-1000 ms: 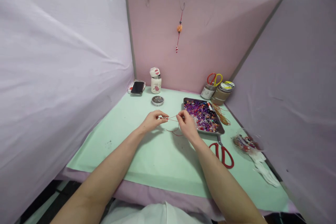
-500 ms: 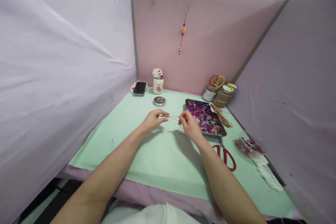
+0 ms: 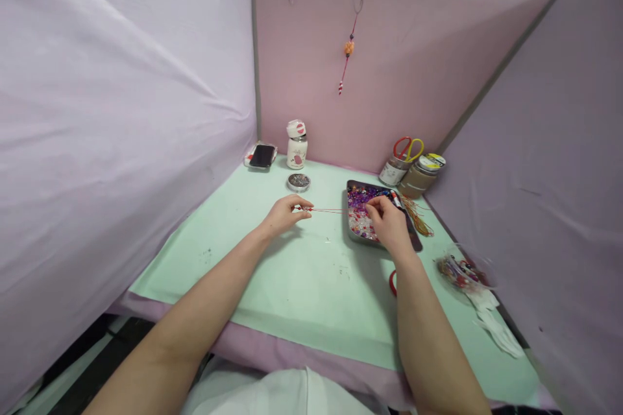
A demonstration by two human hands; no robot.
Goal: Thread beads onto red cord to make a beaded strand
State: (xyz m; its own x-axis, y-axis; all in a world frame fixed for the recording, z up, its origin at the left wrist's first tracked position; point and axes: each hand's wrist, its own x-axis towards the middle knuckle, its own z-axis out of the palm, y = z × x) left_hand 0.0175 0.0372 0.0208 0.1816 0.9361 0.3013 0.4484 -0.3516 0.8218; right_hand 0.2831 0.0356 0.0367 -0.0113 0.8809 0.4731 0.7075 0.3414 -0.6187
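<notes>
Between the thumb and fingers of my left hand (image 3: 285,215) is a small string of red and clear beads (image 3: 304,209). A thin red cord (image 3: 328,211) runs almost level from these beads toward my right hand (image 3: 388,219). The fingertips of that hand are pinched together, and the cord appears stretched between the two hands. My right hand is over the dark tray (image 3: 363,241), which holds many purple, red, clear and orange beads. Under my right forearm, red-handled scissors (image 3: 392,282) are mostly hidden.
Behind my left hand are a round tin (image 3: 298,182), a white bottle (image 3: 296,150) and a phone (image 3: 262,156). Jars (image 3: 422,175) stand at the back right, one with scissors (image 3: 407,149). A bead bag (image 3: 462,270) lies right. A beaded pendant (image 3: 349,48) hangs behind.
My right hand has moved right, away from my left, to over the tray, drawing the cord out longer. My left hand keeps hold of the beads. The view has shifted slightly.
</notes>
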